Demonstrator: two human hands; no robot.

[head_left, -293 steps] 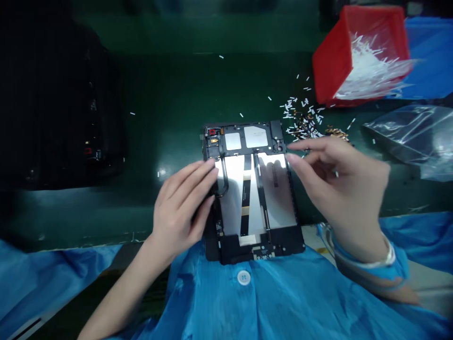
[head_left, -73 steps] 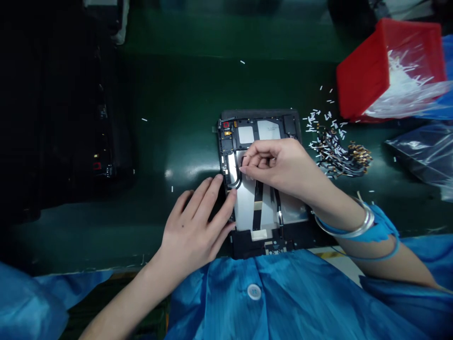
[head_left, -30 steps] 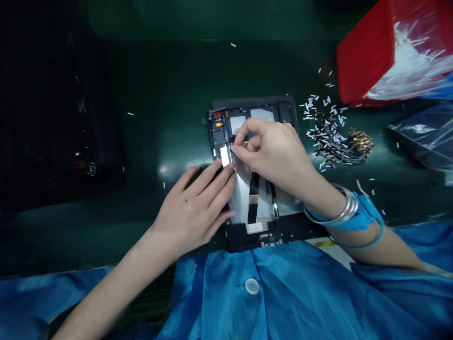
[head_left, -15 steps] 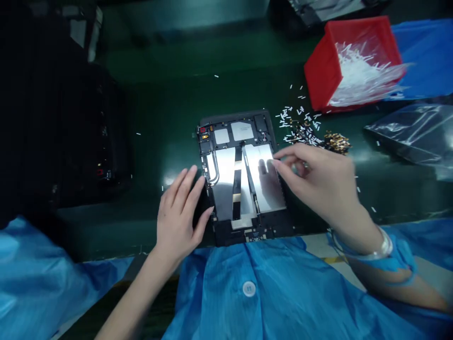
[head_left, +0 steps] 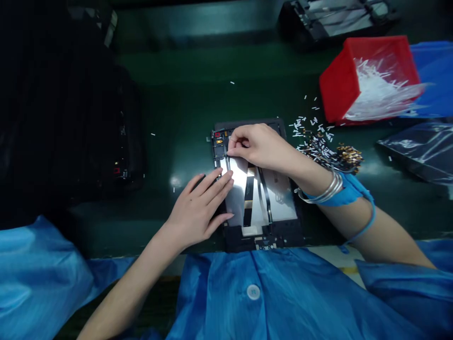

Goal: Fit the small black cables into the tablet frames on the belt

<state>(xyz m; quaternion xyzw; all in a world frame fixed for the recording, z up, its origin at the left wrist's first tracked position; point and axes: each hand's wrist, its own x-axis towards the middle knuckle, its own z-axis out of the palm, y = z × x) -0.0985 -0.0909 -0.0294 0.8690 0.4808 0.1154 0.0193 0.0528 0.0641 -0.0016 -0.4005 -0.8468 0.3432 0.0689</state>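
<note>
An opened tablet chassis (head_left: 283, 208), black-framed with silver plates and black flex cables, lies on the green bench in front of me. My left hand (head_left: 200, 208) rests flat on its left edge, fingers stretched out over the frame. My right hand (head_left: 260, 144) reaches across the upper part of the tablet, fingers pinched together at the top-left corner near a small board with a red part (head_left: 217, 135). What the pinch holds is too small to make out. Silver bangles and a blue wrist strap (head_left: 329, 189) sit on my right wrist.
A pile of small cable parts and white bits (head_left: 329, 148) lies right of the tablet. Behind it stands a tilted red bin (head_left: 339, 85) with white pieces. A clear plastic bag (head_left: 417, 146) lies far right. Dark stacked items (head_left: 106, 137) are on the left, another chassis (head_left: 339, 19) at the back.
My right hand has moved from the tablet's right edge across to its top-left corner and closed into a pinch. My left hand has slid further onto the left side of the frame.
</note>
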